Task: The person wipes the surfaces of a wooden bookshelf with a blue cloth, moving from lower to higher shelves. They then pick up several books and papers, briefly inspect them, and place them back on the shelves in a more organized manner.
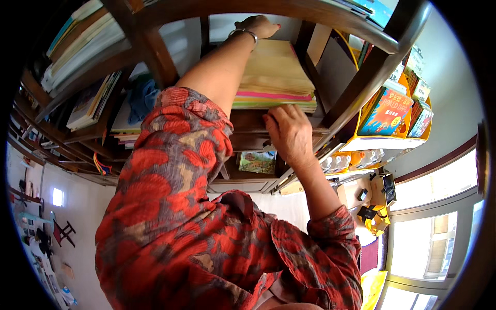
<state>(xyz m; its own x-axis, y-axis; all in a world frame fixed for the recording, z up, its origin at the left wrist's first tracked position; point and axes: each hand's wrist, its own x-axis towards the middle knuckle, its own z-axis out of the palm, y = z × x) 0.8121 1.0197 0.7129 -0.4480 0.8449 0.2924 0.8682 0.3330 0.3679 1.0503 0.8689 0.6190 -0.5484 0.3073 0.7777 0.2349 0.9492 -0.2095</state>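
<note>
A tall stack of paper (277, 73) lies in a dark wooden shelf compartment, tan sheets on top and pink, yellow and green ones lower down. Past its far left end, close to the compartment's pale back panel, is my left hand (262, 26), with a silver bangle (248, 34) on the wrist. Its fingers are curled and partly hidden, so I cannot tell whether they grip anything. My right hand (291, 133) is at the front of the stack, bent fingers by its lower edge. Whether those fingertips press on the paper or the shelf board (248, 121) is hidden.
Yellow-edged racks of books (393, 110) and bottles (341, 162) stand at the right. Left compartments hold books (95, 100) and blue cloth (142, 99). Under the shelf board is a picture book (257, 162). A thick wooden rail (248, 8) crosses above my left hand.
</note>
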